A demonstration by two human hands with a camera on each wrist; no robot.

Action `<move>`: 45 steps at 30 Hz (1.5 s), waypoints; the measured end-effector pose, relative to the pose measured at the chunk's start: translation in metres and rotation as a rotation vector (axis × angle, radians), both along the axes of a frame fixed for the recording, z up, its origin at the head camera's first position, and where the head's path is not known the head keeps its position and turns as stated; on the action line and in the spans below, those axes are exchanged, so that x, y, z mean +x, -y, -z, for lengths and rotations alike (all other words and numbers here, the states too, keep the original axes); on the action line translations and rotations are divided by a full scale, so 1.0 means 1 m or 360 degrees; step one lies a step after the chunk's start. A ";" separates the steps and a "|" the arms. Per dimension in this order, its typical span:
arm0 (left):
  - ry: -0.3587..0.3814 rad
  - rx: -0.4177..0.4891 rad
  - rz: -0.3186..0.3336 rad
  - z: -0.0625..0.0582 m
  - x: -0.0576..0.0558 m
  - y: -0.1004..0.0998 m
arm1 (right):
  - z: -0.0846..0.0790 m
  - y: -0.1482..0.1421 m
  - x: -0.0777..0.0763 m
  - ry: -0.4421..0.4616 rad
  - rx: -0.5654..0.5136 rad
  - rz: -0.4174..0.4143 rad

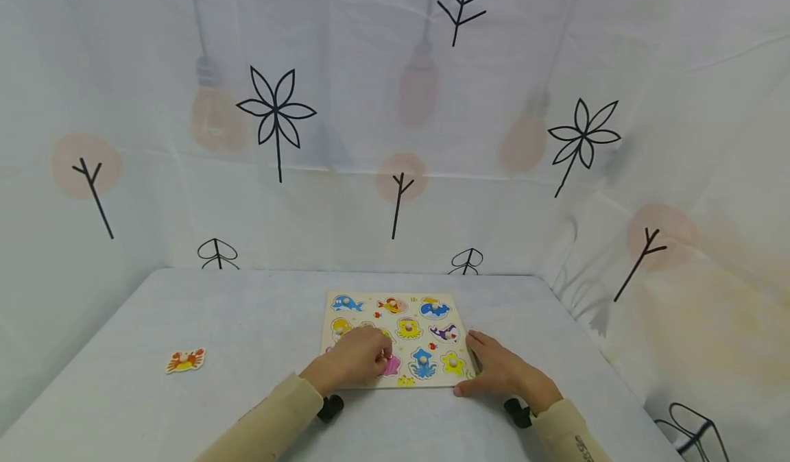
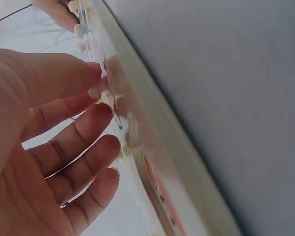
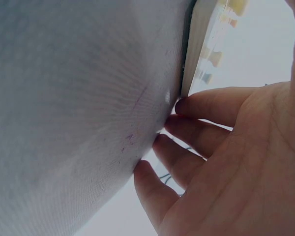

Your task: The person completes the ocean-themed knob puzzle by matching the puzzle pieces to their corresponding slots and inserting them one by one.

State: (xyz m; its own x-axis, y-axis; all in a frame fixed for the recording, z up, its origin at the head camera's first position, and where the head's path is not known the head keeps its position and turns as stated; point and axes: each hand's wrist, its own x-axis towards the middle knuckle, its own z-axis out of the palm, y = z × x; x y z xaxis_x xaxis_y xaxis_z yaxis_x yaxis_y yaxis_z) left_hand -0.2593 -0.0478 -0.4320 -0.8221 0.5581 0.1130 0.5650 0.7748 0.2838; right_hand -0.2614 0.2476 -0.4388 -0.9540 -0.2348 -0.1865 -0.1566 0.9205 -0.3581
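Observation:
A flat puzzle board (image 1: pixel 426 383) with sea-animal pieces lies on the table. My left hand (image 1: pixel 354 358) reaches over its front left part. Its thumb and index finger pinch the small knob (image 2: pixel 94 92) of a pink star-shaped piece (image 1: pixel 392 365), while the other fingers are loosely bent above the board. The piece lies at the board's surface; whether it sits fully in its recess I cannot tell. My right hand (image 1: pixel 503 367) rests at the board's right edge, fingers extended on the cloth and the index finger against the side. My left hand covers several pieces.
A red-and-orange crab piece (image 1: pixel 185 360) lies apart on the table's left side. Blue octopus (image 1: pixel 422 364) and yellow star (image 1: pixel 453 362) pieces sit in the board near my right hand. A white cloth (image 1: pixel 259 297) covers the table, with a patterned curtain (image 1: pixel 345 215) behind.

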 end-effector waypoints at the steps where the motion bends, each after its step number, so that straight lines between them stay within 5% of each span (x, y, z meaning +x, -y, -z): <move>1: 0.0005 -0.0001 -0.0007 0.000 0.000 0.001 | 0.000 0.000 0.000 0.0000 0.0003 0.0001; 17: -0.0110 -0.0068 -0.0060 -0.004 0.008 0.041 | 0.005 0.000 0.001 -0.0002 -0.0021 0.0017; 27: -0.0054 -0.0060 -0.0180 -0.004 0.015 0.070 | 0.007 -0.001 0.000 0.0004 -0.0014 0.0039; 39: -0.0152 -0.0131 -0.0383 -0.006 0.025 0.114 | 0.005 0.001 -0.002 0.0011 -0.0017 0.0029; 45: -0.0088 -0.0113 -0.0452 -0.009 0.028 0.137 | 0.003 -0.001 -0.002 -0.0007 0.0002 0.0004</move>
